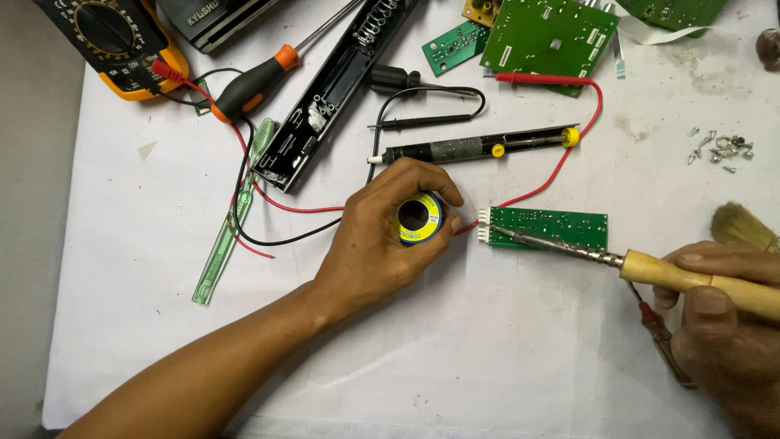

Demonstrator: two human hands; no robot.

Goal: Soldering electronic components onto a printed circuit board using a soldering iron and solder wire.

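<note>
My left hand [382, 232] is closed around a small solder spool with a yellow face [418, 218], held just left of a small green circuit board [552, 227] with a white connector at its left end. My right hand [723, 325] grips the wooden handle of a soldering iron [650, 267]. The iron's metal tip rests on the left part of the green board, near the connector. A thin strand runs from the spool toward that same spot.
A black desoldering pump [479, 147] lies above the board. Red and black probe leads [569, 154] run to a yellow multimeter [114, 45] at top left. An orange-handled screwdriver [256, 81], a long black casing [325, 97], more green boards [548, 36], several loose screws [719, 150] and a brush [743, 228] lie around.
</note>
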